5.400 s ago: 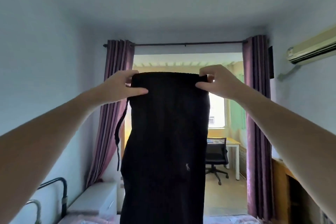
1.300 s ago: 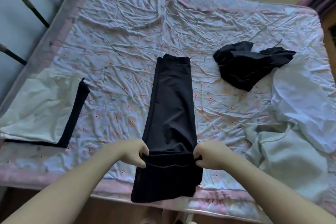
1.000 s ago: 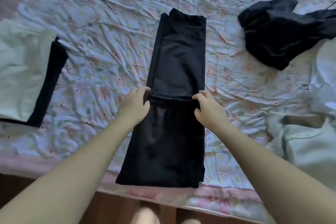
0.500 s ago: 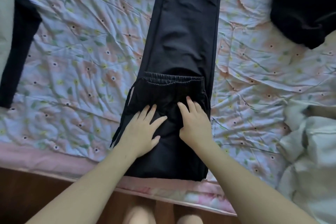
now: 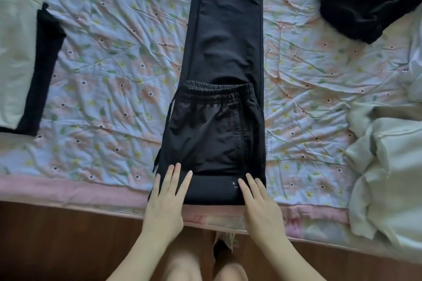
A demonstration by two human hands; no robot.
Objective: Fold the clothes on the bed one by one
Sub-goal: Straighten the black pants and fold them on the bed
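Note:
Black trousers [image 5: 225, 36] lie lengthwise on the floral bed sheet [image 5: 118, 57], legs pointing away from me. Their elastic waistband [image 5: 217, 91] is folded up over the legs, and the fold lies at the near edge of the bed. My left hand [image 5: 165, 201] rests flat on the fold's left corner with fingers spread. My right hand [image 5: 260, 203] rests flat on the fold's right corner, also with fingers apart. Neither hand grips the cloth. A drawstring [image 5: 163, 134] hangs along the left side.
A folded cream and black garment [image 5: 20, 61] lies at the left. A crumpled black garment [image 5: 363, 0] sits at the top right. Rumpled white clothes [image 5: 386, 166] are heaped at the right. The bed's pink edge [image 5: 68, 191] runs above the wooden floor [image 5: 57, 242].
I held the trousers up, laid them on the bed and folded the waistband over the legs. My hands have since slid from mid-panel down to the fold at the bed's edge.

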